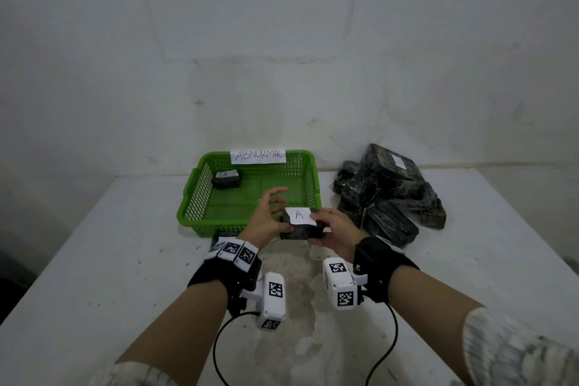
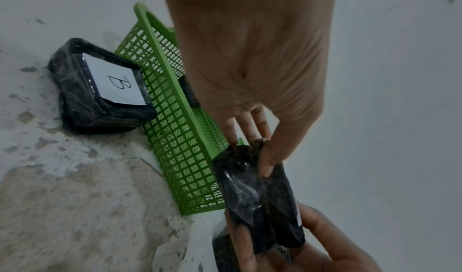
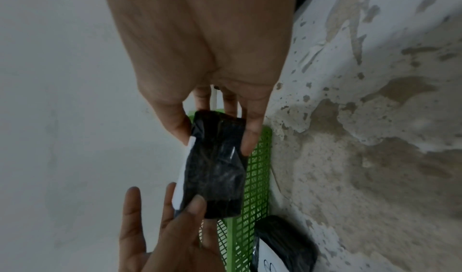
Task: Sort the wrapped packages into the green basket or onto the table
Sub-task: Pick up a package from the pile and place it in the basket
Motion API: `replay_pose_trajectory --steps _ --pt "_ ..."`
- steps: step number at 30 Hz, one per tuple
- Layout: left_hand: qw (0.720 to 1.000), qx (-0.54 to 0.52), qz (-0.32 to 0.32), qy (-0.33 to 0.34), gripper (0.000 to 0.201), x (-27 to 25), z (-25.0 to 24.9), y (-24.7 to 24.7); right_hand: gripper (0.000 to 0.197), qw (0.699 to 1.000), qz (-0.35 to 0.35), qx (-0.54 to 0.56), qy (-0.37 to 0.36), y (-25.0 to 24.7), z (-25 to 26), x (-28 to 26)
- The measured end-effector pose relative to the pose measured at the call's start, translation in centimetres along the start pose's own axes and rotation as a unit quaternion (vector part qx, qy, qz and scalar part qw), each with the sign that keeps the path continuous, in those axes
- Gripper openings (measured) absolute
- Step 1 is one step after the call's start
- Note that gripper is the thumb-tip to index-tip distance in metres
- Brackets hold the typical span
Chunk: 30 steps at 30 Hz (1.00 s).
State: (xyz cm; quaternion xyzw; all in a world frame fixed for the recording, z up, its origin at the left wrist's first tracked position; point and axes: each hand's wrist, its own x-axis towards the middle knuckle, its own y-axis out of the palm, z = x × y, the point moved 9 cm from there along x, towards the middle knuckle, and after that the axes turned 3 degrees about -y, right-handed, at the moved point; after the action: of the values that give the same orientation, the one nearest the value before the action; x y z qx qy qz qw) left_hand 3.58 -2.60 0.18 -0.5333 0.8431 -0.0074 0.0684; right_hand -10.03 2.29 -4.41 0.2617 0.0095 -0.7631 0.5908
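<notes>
Both hands holding pkg "A" (image 1: 300, 225) just above near rim of green basket (image 1: 188, 213): right grip (image 1: 333, 233) pinching its right end, left grip (image 1: 266, 216) thumb on left end, fingers spread. Film looking slick, pkg prob light and firm; hold by short ends.

Count rn: 1 green basket (image 1: 188, 197) w/ 1 paper sign (image 1: 258, 156). Labelled wrapped pkgs: 1 in the basket (image 1: 226, 179), 1 marked A (image 1: 301, 224) held in 2 hands, 1 marked B (image 2: 100, 86) on the table. Plus 1 pile of pkgs (image 1: 388, 194), approx 6, can't tell exactly.
</notes>
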Motion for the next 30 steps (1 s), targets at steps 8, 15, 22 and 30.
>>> replay_pose_trajectory --steps 8,15,22,30 --pt "0.995 -0.075 -0.018 -0.057 0.058 0.4 1.3 -1.3 0.032 0.995 -0.008 0.09 -0.046 0.9 0.8 1.4" --pt "0.992 -0.101 -0.065 -0.032 0.046 2.1 -0.1 -4.5 0.027 0.999 0.032 0.042 -0.002 4.9 1.0 3.2" --pt "0.989 0.098 -0.108 -0.016 0.04 6.1 -1.0 -10.7 0.029 0.997 0.009 -0.069 0.043 8.7 3.5 7.5" --pt "0.842 0.338 -0.398 -0.14 0.04 9.6 1.1 -22.6 0.061 0.988 -0.066 -0.1 0.101 10.9 2.1 16.3"
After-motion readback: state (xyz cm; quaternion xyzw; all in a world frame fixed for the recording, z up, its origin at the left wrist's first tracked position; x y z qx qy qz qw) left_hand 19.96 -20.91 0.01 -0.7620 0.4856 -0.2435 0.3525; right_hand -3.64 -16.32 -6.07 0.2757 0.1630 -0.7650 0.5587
